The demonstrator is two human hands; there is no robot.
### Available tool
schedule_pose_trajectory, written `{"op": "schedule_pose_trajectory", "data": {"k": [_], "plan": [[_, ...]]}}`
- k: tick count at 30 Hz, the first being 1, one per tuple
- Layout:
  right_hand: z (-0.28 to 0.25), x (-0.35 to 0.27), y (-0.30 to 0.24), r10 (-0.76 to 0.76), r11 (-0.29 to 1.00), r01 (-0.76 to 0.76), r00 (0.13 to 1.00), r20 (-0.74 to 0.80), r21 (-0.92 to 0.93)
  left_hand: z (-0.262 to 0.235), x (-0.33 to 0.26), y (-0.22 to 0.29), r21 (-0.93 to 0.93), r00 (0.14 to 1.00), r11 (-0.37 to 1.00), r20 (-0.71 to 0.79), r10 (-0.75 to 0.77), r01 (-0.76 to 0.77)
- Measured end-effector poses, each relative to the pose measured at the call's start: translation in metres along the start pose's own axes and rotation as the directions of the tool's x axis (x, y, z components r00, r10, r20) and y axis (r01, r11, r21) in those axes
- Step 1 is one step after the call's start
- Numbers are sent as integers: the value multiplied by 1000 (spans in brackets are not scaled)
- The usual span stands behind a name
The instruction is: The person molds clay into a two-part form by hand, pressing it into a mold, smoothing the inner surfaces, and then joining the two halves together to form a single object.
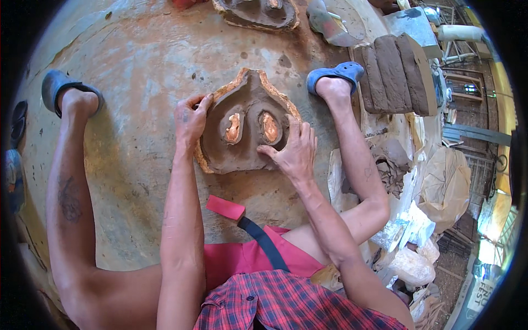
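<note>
In the head view, the mould (281, 99), orange-rimmed and lined with dark clay (239, 158), lies on the floor (135, 181) between the person's feet. The left hand (190, 119) is curled narrow at its upper left rim; whether it truly grips, I cannot tell. The right hand (297, 153) is spread wide, thumb on the clay beside the right oval (269, 127), fingers at the right rim.

The likeliest trouble is that thumb: pressed too hard, it could thin or tear the clay, or smear it over the oval's bare orange face. A push from the right with a slack left hand could make the mould slide or turn. Uneven pressure might leave the two sides unlike, the left oval (233, 128) having no finger near it. The loose strap (261, 239), its pink end just below the mould, could drag across the clay if the person leans forward
</note>
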State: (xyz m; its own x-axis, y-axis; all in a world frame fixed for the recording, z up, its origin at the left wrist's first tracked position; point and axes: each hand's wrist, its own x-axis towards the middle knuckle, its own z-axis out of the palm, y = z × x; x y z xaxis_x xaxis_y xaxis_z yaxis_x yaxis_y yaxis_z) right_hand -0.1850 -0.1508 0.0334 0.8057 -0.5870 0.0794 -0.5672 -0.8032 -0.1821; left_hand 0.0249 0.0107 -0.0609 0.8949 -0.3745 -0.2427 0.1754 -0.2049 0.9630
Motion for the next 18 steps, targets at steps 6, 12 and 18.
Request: {"op": "schedule_pose_trajectory", "data": {"k": [6, 12, 18], "plan": [[-15, 29, 43, -321, 943, 326, 944, 83, -70, 5, 1, 3, 39, 999, 999, -1, 39, -39], [-23, 41, 38, -471, 878, 475, 879, 81, -50, 2, 0, 0, -5, 1000, 1000, -9, 15, -15], [-35, 55, 48, -373, 915, 397, 902, 215, -75, 6, 1, 1, 15, 999, 999, 19, 30, -31]]}}
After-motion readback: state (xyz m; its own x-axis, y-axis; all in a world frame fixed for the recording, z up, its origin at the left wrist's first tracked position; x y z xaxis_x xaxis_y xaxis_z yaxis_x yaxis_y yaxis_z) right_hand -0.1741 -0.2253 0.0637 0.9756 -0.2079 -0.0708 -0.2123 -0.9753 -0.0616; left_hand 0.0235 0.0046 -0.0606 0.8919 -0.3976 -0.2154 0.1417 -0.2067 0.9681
